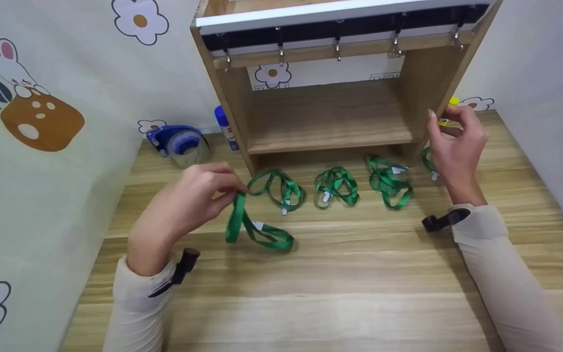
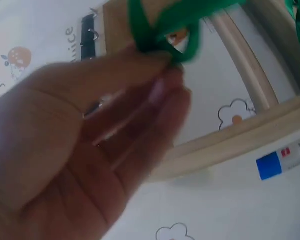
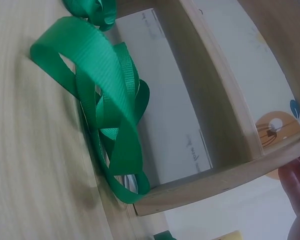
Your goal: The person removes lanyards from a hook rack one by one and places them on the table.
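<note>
On the light wooden table (image 1: 340, 293), at the far side, stands a big wooden rack with a shelf and a row of metal hooks (image 1: 330, 117). The right hand (image 1: 455, 142) holds the rack's right side wall, with fingers curled round its edge. The left hand (image 1: 193, 195) pinches one green ribbon loop (image 1: 254, 230) with its fingertips, lifting one end while the rest lies on the table near the rack's left leg. Three more green ribbon loops (image 1: 337, 188) lie in a row just in front of the rack. A blue tape holder (image 1: 179, 142) sits far left.
</note>
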`<state>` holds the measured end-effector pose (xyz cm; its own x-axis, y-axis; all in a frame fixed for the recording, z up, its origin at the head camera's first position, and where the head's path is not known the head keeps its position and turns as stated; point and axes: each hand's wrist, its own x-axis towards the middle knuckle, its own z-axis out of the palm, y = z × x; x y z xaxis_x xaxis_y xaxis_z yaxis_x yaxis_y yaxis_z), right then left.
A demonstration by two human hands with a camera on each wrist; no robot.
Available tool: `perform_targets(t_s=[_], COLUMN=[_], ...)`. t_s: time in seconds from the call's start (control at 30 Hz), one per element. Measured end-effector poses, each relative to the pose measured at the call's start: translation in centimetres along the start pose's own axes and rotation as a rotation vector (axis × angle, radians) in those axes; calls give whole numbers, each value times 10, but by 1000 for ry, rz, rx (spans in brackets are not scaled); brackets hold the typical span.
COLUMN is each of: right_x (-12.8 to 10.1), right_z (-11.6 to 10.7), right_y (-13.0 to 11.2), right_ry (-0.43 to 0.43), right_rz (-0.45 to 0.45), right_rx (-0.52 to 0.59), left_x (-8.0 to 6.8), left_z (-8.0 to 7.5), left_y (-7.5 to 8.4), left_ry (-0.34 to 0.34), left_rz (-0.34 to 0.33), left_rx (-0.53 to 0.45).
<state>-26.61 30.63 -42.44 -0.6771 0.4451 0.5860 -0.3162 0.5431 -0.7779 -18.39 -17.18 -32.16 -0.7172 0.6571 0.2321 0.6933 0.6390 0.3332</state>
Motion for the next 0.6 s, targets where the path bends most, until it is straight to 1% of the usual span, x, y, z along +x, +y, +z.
perform_targets(t_s=[0.03,0.1,0.17,0.2,0.27,0.33,0.37,0.47,0.5,0.6], right_x=[0,0,0,0,0,0,0,-1,-1,-1], right_z=[0,1,1,1,1,1,1,0,0,0], right_y=[0,1,2,2,4,4,4,3,2,-1], right_ry=[-2,-5,-8,-9,-10,-10,-10,-12,-13,-12], right_rz=[5,12,13,12,10,12,13,24,26,34], right_rx=[-2,-6,-12,-14,-16,-16,-15,-20,-21,-22], left_x=[-1,-2,0,1,6,11,13,20,22,27], left_z=[-1,0,5,10,22,37,45,64,69,79], left_y=[-1,-5,-11,-13,-18,-21,-23,-25,-25,-27], left_ry=[-10,-3,22,36,51,37,22,-37,-57,-107], left_rz=[-44,-115,-158,-163,-144,-92,-61,12,22,24], left_rx=[34,130,248,309,407,457,459,409,382,293])
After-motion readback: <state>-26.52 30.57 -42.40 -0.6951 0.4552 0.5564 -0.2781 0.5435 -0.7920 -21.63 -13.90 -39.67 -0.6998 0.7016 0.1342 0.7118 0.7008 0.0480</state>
